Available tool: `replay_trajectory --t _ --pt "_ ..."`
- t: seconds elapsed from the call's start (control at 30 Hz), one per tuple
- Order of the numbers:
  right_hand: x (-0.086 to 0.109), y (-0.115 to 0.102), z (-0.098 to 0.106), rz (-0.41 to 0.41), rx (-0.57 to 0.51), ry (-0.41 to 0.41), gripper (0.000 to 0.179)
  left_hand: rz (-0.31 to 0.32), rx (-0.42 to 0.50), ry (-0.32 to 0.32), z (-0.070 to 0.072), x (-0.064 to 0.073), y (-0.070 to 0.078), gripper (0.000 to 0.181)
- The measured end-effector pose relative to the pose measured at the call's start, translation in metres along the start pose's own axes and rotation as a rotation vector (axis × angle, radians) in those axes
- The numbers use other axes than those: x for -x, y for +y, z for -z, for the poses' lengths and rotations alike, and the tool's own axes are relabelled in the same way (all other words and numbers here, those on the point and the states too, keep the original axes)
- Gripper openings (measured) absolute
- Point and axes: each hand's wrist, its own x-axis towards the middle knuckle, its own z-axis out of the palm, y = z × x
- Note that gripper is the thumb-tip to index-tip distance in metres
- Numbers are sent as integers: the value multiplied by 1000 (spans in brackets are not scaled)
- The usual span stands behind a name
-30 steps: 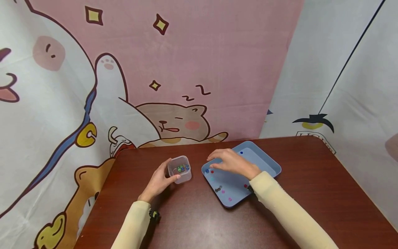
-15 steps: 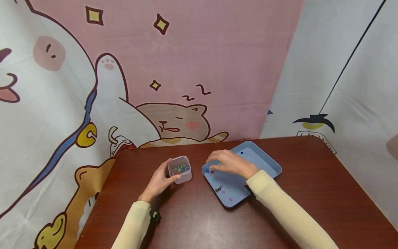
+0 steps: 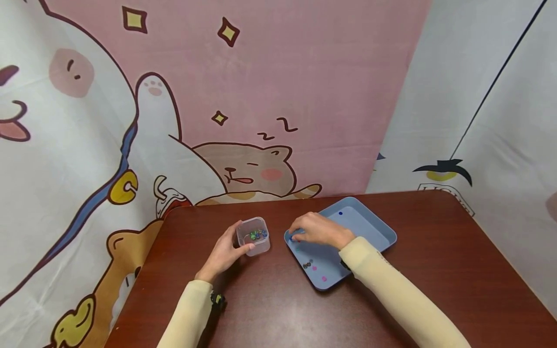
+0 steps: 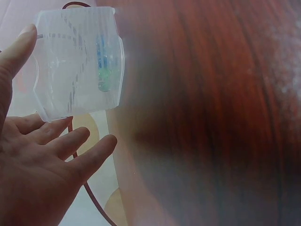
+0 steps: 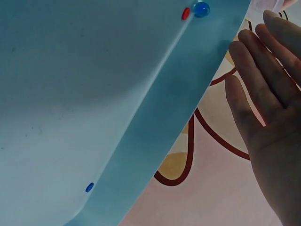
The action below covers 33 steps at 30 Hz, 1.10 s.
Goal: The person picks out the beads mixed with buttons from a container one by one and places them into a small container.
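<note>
My left hand holds a small clear plastic container at its left side, thumb on the near wall. In the left wrist view the container sits between thumb and fingers. Blue and green beads lie inside it. Over the left corner of a blue tray hovers my right hand, fingers bent down. Beneath its fingertips is a blue bead. The right wrist view shows this blue bead beside a flat red piece, both apart from the loosely extended fingers.
Elsewhere in the tray are dark beads, pink pieces and a dark blue piece. The tray has a raised rim. Both containers stand on a brown wooden table, with a printed cloth hanging behind it.
My right hand has lowered slightly toward the tray's left corner, its fingertips now at the blue bead. The left hand and container stay in place; the head view has shifted a little.
</note>
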Motion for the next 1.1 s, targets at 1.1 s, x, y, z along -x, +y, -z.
replay_trajectory --t 1.1 --pt "-6 13 -27 -58 20 -90 27 6 21 8 -1 0 -1 93"
